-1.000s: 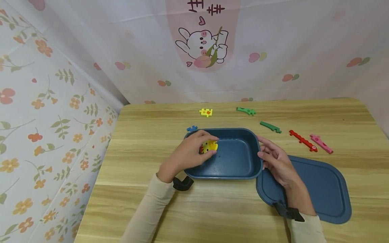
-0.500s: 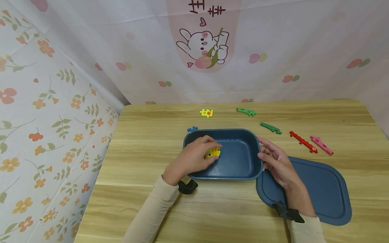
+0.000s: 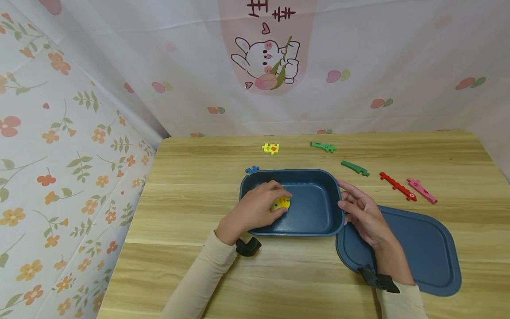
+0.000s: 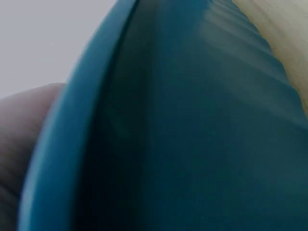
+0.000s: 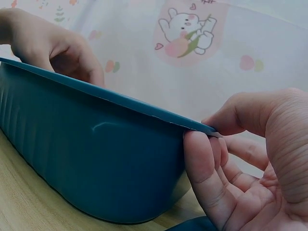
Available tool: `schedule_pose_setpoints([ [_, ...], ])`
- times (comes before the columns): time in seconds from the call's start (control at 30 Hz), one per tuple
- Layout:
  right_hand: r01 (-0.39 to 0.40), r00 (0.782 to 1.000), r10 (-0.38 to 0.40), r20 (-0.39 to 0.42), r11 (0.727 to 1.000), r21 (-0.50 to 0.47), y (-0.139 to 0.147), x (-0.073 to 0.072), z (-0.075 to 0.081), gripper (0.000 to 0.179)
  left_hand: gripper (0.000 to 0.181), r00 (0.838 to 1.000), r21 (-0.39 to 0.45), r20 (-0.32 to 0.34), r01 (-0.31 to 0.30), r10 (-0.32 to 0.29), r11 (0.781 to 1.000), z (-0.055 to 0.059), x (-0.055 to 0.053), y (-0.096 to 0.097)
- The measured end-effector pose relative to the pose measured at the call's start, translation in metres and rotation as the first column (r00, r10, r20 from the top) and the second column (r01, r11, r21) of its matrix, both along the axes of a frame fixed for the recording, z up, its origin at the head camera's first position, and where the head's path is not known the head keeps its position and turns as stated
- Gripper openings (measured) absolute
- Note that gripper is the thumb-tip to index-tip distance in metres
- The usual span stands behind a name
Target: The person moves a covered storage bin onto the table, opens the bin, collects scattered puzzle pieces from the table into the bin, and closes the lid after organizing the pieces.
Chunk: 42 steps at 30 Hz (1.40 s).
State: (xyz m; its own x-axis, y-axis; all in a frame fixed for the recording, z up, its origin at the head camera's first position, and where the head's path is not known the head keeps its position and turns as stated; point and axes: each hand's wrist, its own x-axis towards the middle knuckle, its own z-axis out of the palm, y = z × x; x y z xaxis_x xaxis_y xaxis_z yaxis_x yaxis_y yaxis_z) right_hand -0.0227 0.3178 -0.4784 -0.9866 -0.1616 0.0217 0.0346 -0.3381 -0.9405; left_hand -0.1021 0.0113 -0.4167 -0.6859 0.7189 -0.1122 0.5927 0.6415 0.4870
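Note:
My left hand [image 3: 260,206] reaches down into the dark blue box [image 3: 312,232], its thumb and fingers curled about a yellow puzzle piece [image 3: 282,203] with small printed marks. Part of that piece is hidden under the fingers. At the box's right end my right hand [image 3: 360,215] pinches the rim, thumb on top and fingers below, as the right wrist view shows. The box wall [image 4: 207,120] fills most of the left wrist view and hides the piece there.
A matching blue lid [image 3: 418,248] lies right of the box, under my right forearm. Behind the box are a blue piece [image 3: 252,169] and a yellow piece [image 3: 271,148]. Two green pieces [image 3: 323,146], a red piece [image 3: 397,186] and a pink piece [image 3: 421,190] lie toward the right.
My left hand has moved slightly right and lower into the box with the yellow puzzle piece, which shows less now. My right hand has stayed at the rim.

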Motion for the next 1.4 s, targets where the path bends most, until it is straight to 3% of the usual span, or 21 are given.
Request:
schedule_pose_setpoints([
  [0.33, -0.005, 1.000, 0.005, -0.007, 1.000, 0.003, 0.001, -0.001, 0.000, 0.056, 0.036, 0.999, 0.041, -0.035, -0.006, 0.007, 0.999, 0.003, 0.000, 0.000],
  [0.6, -0.015, 1.000, 0.015, -0.001, 1.000, -0.007, -0.001, 0.000, -0.002, 0.056, 0.034, 0.986, 0.225, -0.161, 0.002, 0.036, 0.974, 0.012, -0.012, -0.015],
  [0.8, 0.008, 1.000, -0.008, 0.008, 1.000, 0.016, 0.000, 0.001, -0.002, 0.055, 0.044, 0.970, 0.231, -0.212, -0.065, 0.116, 0.971, 0.018, -0.036, -0.030],
  [0.97, 0.027, 0.999, -0.028, 0.016, 0.999, 0.032, 0.003, -0.001, -0.002, 0.055, 0.046, 0.972, 0.197, -0.208, -0.069, 0.111, 0.978, 0.019, -0.064, -0.039],
  [1.4, 0.025, 0.999, -0.025, 0.025, 0.999, 0.027, 0.004, -0.001, -0.002, 0.055, 0.048, 0.988, 0.100, -0.114, -0.096, 0.108, 0.990, -0.001, -0.118, -0.046],
])
